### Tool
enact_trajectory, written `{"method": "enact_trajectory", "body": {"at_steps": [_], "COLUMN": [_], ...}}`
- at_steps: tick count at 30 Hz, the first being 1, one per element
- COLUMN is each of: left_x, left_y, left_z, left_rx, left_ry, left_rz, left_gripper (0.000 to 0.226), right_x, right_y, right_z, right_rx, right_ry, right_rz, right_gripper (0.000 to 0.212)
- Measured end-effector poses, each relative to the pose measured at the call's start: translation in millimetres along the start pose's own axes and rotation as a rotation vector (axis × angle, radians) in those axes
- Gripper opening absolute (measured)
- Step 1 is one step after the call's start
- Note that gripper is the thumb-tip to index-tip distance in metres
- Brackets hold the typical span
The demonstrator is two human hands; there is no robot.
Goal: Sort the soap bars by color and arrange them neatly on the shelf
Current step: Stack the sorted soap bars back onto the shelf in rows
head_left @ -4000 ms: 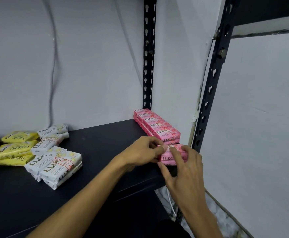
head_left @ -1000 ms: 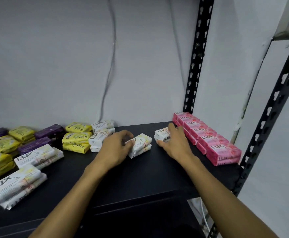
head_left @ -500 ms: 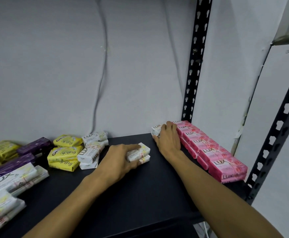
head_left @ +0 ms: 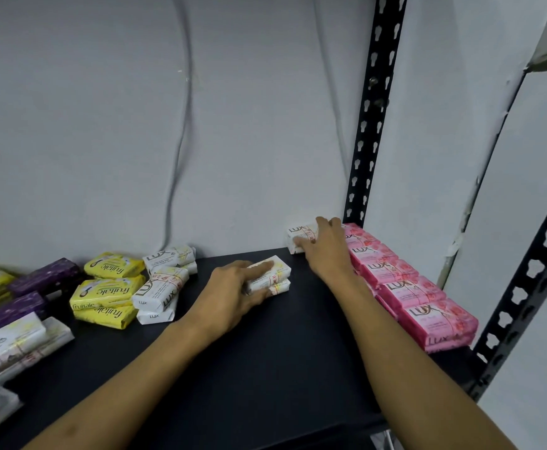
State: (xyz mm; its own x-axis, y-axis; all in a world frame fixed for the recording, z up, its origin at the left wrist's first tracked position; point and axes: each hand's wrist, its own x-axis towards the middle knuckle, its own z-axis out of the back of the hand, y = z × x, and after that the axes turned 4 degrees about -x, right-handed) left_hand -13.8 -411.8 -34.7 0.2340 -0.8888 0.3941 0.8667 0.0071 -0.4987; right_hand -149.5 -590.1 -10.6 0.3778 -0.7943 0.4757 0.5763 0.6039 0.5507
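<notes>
On the black shelf (head_left: pixel 265 368), a double row of pink Lux soap bars (head_left: pixel 405 287) runs along the right edge. My right hand (head_left: pixel 325 246) presses a small stack of white Lux bars (head_left: pixel 298 237) against the back wall, next to the pink row. My left hand (head_left: pixel 233 293) grips another stack of two white Lux bars (head_left: pixel 273 277) at mid-shelf, fingers over its top and thumb at its front. More white Lux bars (head_left: pixel 165 284), yellow Fruitale bars (head_left: pixel 106 293) and purple bars (head_left: pixel 45 276) lie to the left.
Black slotted uprights stand at the back right (head_left: pixel 369 125) and front right (head_left: pixel 525 306). A grey cable (head_left: pixel 181 141) hangs down the wall. Larger white Lux packs (head_left: pixel 9 345) lie near the front left edge.
Earlier both hands set a pink bar at the row's front end. Over the last second my right hand slid its white stack back to the wall; my left hand keeps its hold on the other stack.
</notes>
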Motion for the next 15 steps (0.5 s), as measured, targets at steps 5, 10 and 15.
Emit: {"method": "enact_trajectory", "body": {"at_steps": [5, 10, 15], "left_x": [14.3, 6.5, 3.6], "left_y": [-9.9, -6.4, 11.7], "left_z": [-1.8, 13.6, 12.5], "left_rx": [-0.118, -0.334, -0.472], "left_ry": [0.063, -0.026, -0.130], "left_rz": [-0.037, 0.108, 0.238], "left_gripper": [0.064, 0.070, 0.054], "right_x": [-50.4, -73.7, -78.1], "right_y": [5.4, 5.6, 3.7], "right_z": [28.8, 23.4, 19.6], "right_rx": [0.288, 0.274, 0.128], "right_ry": [0.077, 0.222, 0.248], "right_rz": [0.120, 0.235, 0.278], "right_gripper": [0.033, 0.037, 0.053]}}
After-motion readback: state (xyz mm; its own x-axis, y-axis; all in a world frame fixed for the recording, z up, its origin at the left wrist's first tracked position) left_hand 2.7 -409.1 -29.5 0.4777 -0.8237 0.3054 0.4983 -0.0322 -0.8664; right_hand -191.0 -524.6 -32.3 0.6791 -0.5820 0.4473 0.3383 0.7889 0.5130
